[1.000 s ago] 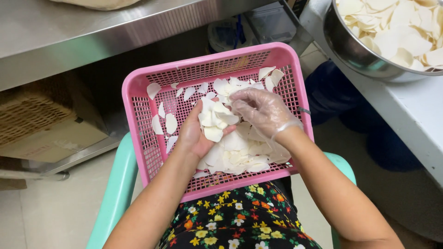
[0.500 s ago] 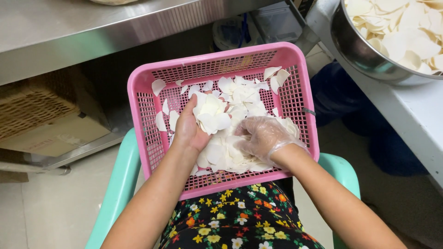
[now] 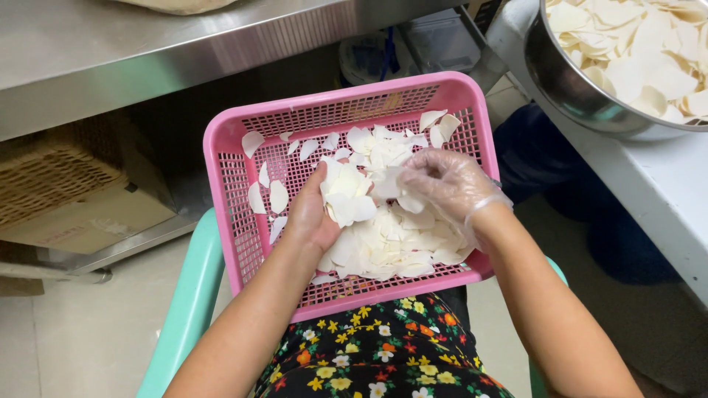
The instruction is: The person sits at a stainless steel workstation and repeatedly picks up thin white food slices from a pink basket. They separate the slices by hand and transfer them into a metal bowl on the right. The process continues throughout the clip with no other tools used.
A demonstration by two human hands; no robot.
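Note:
A pink plastic mesh basket (image 3: 236, 199) rests on my lap and holds a heap of thin white slices (image 3: 391, 243). My bare left hand (image 3: 313, 214) cups a small stack of white slices (image 3: 345, 195) over the basket's middle. My right hand (image 3: 442, 184), in a clear plastic glove, pinches one slice at the edge of that stack. Loose slices lie scattered along the basket's left and far sides.
A steel bowl (image 3: 568, 81) full of the same white slices sits on a white counter (image 3: 664, 199) at right. A steel shelf (image 3: 147, 59) runs along the top, with a cardboard box (image 3: 81, 191) under it. I sit on a mint-green chair (image 3: 184, 302).
My right hand has moved from the heap at the lower right up toward the stack in my left hand. The left hand has kept its hold on the slices.

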